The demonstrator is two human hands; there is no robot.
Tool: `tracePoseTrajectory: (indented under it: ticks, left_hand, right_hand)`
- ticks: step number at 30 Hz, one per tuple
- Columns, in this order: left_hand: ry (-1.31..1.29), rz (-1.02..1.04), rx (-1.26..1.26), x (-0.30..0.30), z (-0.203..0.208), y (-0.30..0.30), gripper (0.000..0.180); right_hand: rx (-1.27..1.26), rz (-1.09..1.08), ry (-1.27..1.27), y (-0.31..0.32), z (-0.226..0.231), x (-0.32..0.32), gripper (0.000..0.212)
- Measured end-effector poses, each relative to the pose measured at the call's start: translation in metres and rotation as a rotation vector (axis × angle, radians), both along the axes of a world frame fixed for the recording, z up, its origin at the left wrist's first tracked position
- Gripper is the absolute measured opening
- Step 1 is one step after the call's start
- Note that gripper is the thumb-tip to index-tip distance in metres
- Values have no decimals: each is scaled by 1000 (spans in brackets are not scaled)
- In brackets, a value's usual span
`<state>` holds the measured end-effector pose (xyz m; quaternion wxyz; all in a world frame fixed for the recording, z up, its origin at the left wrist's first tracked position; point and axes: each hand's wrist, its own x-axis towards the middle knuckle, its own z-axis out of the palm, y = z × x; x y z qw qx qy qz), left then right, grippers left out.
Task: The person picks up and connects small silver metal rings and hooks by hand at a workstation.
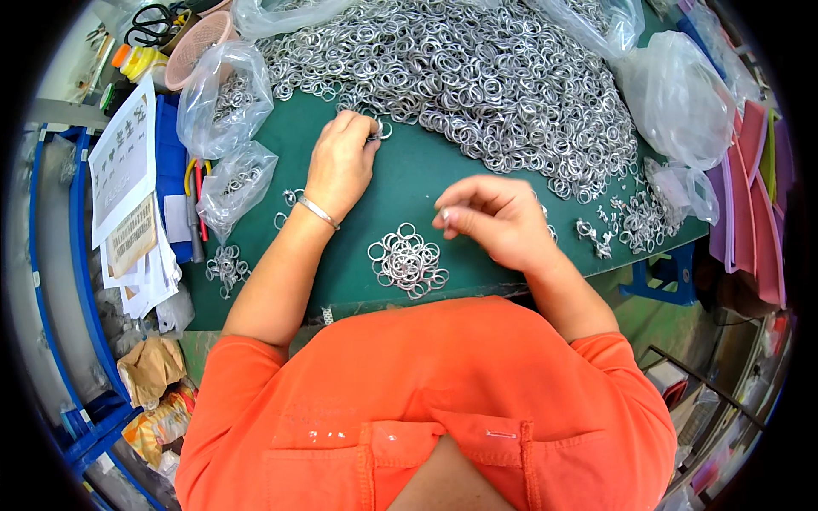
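My left hand is at the near left edge of a large heap of silver metal rings, its fingers closed on a metal ring. A metal bangle circles that wrist. My right hand is raised over the green table, thumb and fingertips pinched together on something small and pale that I cannot make out. Between my forearms, near the front edge, lies a small pile of rings. A few loose rings lie beside my left wrist and partly behind my right hand.
Clear plastic bags of rings stand at the left, with papers beside them. A small ring cluster lies near the left edge. Small metal pieces are heaped at the right, below a large plastic bag. A blue stool stands below.
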<state>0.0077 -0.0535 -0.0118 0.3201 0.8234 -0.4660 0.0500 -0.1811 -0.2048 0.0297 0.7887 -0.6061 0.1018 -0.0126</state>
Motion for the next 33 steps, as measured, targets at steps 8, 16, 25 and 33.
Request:
tracePoseTrajectory:
  ticks: [8, 16, 25, 33]
  left_hand:
    - [262, 77, -62, -9, 7, 13, 11]
    - [530, -187, -168, -47, 40, 18, 8]
    - [101, -143, -124, -39, 31, 3, 31]
    - [-45, -68, 7, -18, 5, 0, 18]
  right_hand:
    - [-885, 217, -329, 29, -15, 3, 3]
    - [-774, -259, -350, 16, -4, 22, 25]
    - [-589, -433, -450, 20, -18, 15, 43]
    - [-860, -408, -542, 17, -11, 12, 65]
